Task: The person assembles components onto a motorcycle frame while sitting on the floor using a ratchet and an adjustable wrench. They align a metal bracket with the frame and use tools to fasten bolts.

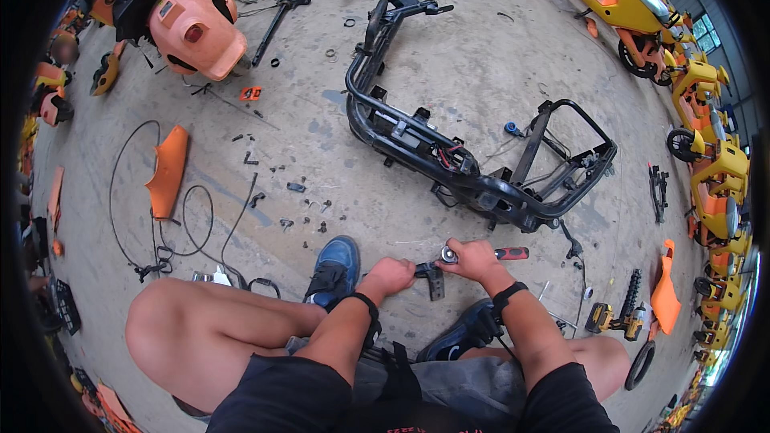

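Around you spreads a smooth grey concrete floor [497, 64], scuffed and stained with dark patches. Along your right side stands a row of yellow scooters [716, 180] with moulded, glossy bodywork. Just ahead lies the black frame [487, 186], bent from round metal tubing with wiring along its middle; it blocks the floor directly beyond your hands. Farther off to your left sits a rounded, salmon-coloured shell [204, 20]. Nearer on that side is a curved orange panel [170, 172], with a thin black cable [163, 255] looping around it. At your far right, another orange panel [664, 301] lies near a yellow-and-black power drill [616, 323].

Your blue left shoe [335, 266] and dark right shoe [461, 333] flank the work, leaving a narrow space between your feet. There, your left hand [391, 275] has its fingers curled round one end of a dark, flat-tabbed bracket [435, 285]. Your right hand [473, 261] wraps its fingers around a ratchet wrench [512, 254], its round silver head beside the bracket, its red-and-black grip jutting right; your fingertips are largely hidden. Small dark bolts [324, 227] lie scattered beyond your left shoe.
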`<state>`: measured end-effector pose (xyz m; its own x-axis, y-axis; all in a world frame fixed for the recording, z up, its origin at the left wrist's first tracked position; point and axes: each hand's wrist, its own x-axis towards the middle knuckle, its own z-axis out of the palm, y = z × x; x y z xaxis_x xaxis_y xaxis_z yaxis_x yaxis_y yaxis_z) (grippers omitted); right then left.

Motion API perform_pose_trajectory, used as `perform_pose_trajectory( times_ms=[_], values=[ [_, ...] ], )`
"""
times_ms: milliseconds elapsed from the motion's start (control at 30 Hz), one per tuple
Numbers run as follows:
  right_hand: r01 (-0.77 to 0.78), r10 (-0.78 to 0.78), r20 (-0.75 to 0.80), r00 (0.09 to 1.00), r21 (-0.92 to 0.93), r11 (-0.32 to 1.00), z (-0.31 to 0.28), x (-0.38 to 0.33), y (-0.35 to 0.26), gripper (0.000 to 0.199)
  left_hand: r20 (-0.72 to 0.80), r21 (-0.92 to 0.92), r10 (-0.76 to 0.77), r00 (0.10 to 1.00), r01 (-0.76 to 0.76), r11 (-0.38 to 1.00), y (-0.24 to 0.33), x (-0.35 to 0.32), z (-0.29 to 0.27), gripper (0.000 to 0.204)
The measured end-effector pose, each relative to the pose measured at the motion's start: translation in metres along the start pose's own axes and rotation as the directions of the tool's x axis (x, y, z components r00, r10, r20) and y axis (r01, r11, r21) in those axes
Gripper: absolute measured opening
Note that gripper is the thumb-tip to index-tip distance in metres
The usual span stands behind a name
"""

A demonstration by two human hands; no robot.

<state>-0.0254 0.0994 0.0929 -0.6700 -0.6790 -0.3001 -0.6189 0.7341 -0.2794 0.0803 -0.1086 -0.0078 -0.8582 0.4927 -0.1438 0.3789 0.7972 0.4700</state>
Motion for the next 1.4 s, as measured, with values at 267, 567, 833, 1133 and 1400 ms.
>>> perform_pose_trajectory(
  times_ms=[267,567,833,1133,1400],
  values=[
    [0.209,-0.210,0.006,0.978,0.077,0.975,-0.005,0.009,0.017,0.047,0.097,0.012,0.036,0.995,-0.037,0.999,-0.002,0.006,-0.013,0.027],
    [-0.281,0.279,0.104,0.955,0.013,0.960,0.000,0.014,-0.009,0.055,0.056,0.015,0.046,0.997,-0.047,0.999,-0.002,0.003,-0.011,0.029],
    [-0.407,0.403,0.127,0.906,0.003,0.914,-0.001,0.006,-0.032,0.059,0.074,-0.003,0.025,0.997,-0.025,1.000,-0.004,0.004,-0.005,0.035],
    [-0.565,0.564,0.042,0.825,0.059,0.823,0.001,0.010,-0.059,0.054,0.098,0.006,-0.020,0.995,0.020,1.000,0.004,0.000,-0.016,0.030],
    [-0.712,0.714,0.053,0.698,0.149,0.686,0.002,0.012,-0.072,0.053,0.014,-0.032,-0.086,0.996,0.087,0.996,0.011,-0.006,0.001,0.036]
  ],
)
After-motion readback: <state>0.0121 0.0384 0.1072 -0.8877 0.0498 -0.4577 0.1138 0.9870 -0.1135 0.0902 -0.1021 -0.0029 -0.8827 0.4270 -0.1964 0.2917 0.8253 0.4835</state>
